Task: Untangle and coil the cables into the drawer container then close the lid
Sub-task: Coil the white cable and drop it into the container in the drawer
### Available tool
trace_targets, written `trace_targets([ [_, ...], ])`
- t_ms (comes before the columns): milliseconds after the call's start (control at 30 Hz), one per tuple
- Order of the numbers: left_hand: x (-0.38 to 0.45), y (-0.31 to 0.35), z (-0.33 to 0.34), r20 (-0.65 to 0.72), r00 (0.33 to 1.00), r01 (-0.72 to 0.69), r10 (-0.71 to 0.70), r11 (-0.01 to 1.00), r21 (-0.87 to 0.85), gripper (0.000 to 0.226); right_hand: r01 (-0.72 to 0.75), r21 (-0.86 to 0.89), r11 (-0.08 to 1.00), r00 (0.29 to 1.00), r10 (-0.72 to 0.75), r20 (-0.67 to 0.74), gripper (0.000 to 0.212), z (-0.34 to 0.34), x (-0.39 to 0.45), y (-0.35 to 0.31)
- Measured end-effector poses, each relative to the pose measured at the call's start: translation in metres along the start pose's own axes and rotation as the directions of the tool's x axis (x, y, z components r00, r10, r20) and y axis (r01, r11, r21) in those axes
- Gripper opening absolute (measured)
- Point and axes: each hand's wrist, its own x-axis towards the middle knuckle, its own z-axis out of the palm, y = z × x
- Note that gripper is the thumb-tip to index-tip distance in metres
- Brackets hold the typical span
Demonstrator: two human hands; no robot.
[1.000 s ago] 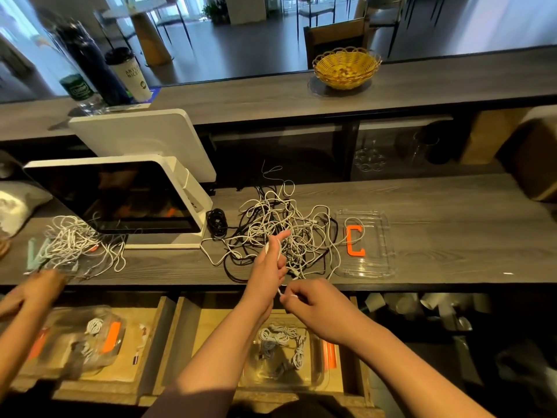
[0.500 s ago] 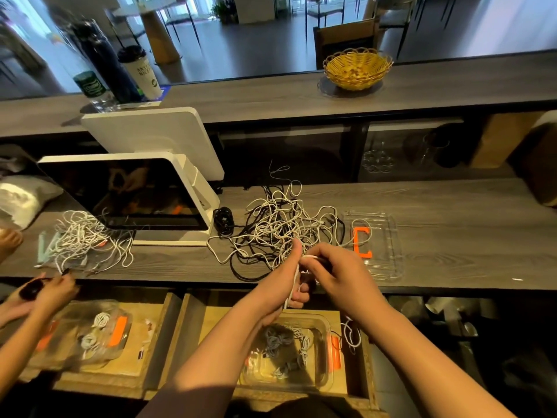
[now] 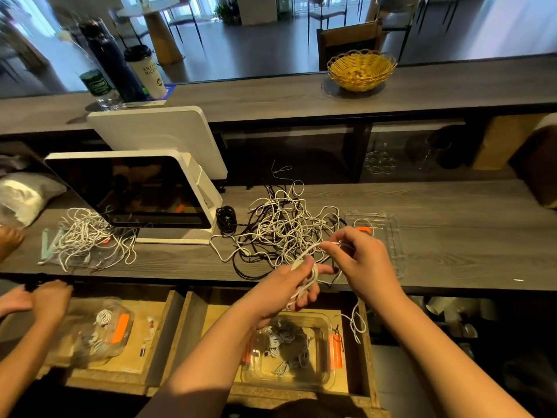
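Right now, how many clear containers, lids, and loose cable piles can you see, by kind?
Clear containers in drawers: 2
Clear lids on the counter: 1
Loose cable piles on the counter: 2
Total: 5

Not much readable here tbh. The white paper cup (image 3: 146, 74) with the black lid on the upper tabletop (image 3: 271, 98) has dark print, looks like "ANYTI…" over "NICK…", rest cut off. The green can (image 3: 97, 83) next to it has a white label, too blurry to read. Nothing else legible.
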Motion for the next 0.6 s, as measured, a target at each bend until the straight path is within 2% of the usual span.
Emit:
trace_targets([
  [133,0.001,0.001,0.003,-0.163,0.985,-0.070,0.056,0.994,-0.080,0.043,-0.022,-0.005,1.000,1.000,0.022,0.006,0.009,0.000,-0.003,-0.003],
  [233,0.002,0.000,0.007,-0.231,0.969,-0.137,0.086,0.966,-0.217,0.047,-0.025,0.002,1.000,1.000,0.025,0.010,0.011,0.002,-0.006,-0.004],
  [367,0.001,0.003,0.009,-0.304,0.947,-0.219,0.104,0.902,-0.372,0.045,-0.059,0.014,0.998,0.993,0.058,0.101,0.012,0.010,-0.010,-0.004],
  [600,0.004,0.004,0.003,-0.385,0.918,-0.334,0.091,0.701,-0.630,0.049,-0.097,-0.006,0.995,0.970,0.096,0.224,0.019,0.024,-0.018,-0.006],
])
